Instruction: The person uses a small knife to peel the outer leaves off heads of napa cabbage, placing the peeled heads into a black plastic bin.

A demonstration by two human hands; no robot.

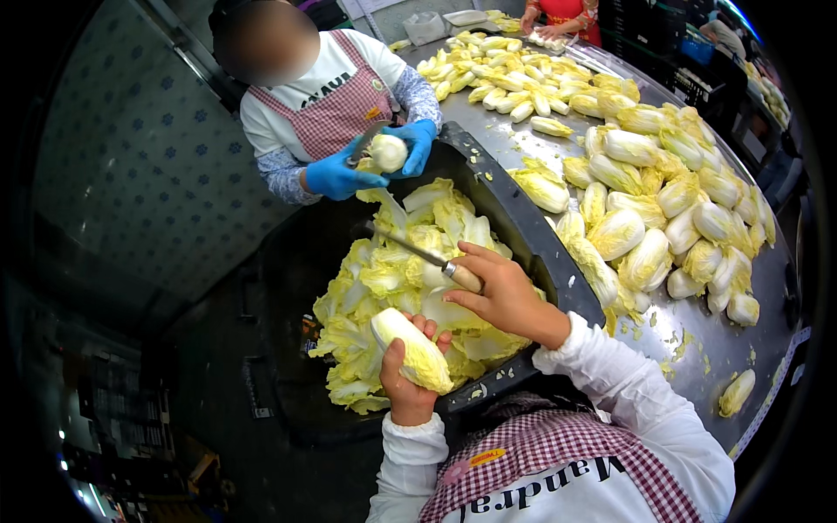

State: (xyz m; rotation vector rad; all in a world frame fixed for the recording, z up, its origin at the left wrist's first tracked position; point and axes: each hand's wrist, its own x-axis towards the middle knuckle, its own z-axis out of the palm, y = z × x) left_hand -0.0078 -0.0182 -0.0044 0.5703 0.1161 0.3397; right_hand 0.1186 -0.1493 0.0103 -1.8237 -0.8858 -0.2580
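My left hand (410, 376) grips a small napa cabbage head (412, 350) by its sides, its white base tilted up and away from me. In my right hand (500, 291) is a knife with a wooden handle (465, 277); its blade (409, 246) points up and left, apart from the cabbage. Both hands are above a large black bin (556, 261) that holds a heap of loose yellow-green cabbage leaves (392, 274).
Across the bin a co-worker in blue gloves (337, 175) holds a knife and a cabbage (388, 153). At right, a metal table (706, 353) bears many cabbage heads (644, 258) and leaf scraps. Another person's hands (549, 31) are at its far end.
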